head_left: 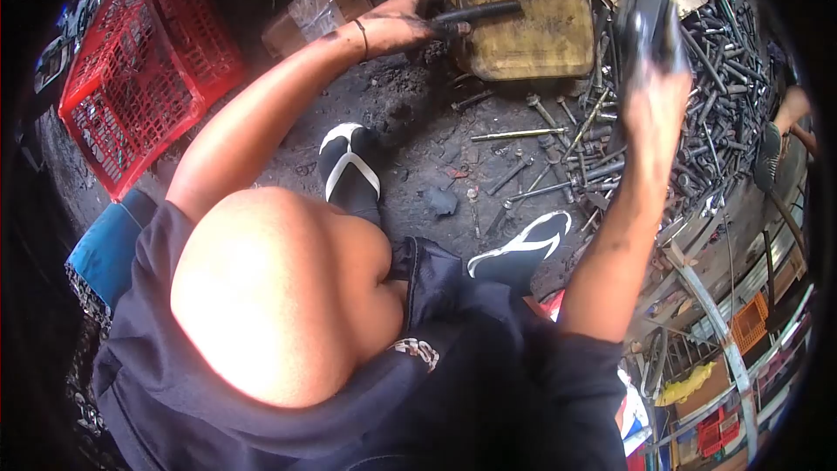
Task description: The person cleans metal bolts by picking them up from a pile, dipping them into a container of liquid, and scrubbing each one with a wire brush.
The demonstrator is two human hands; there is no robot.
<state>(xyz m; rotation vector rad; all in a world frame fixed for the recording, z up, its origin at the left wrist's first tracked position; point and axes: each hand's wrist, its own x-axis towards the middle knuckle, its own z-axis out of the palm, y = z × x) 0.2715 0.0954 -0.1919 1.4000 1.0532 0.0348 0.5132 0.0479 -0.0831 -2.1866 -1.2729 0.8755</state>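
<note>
My left hand (405,22), dark with grime, is closed around a dark metal rod (484,11) whose end points right over a worn yellow container (532,30). At the upper right my right hand (656,100) is raised and wrapped around a long dark tool (649,9), blurred by motion; its exact kind cannot be made out. Beyond and to the right of that hand lies a large pile of metal bolts and rods (719,78). Looser bolts (549,135) are scattered on the dirty ground between my feet and the container.
A red plastic crate (131,78) stands at the upper left, beside a cardboard box (314,13). My sandalled feet (349,161) are on the ground below. Another person's foot (772,153) shows at the right edge. Metal bars and an orange basket (750,323) are at lower right.
</note>
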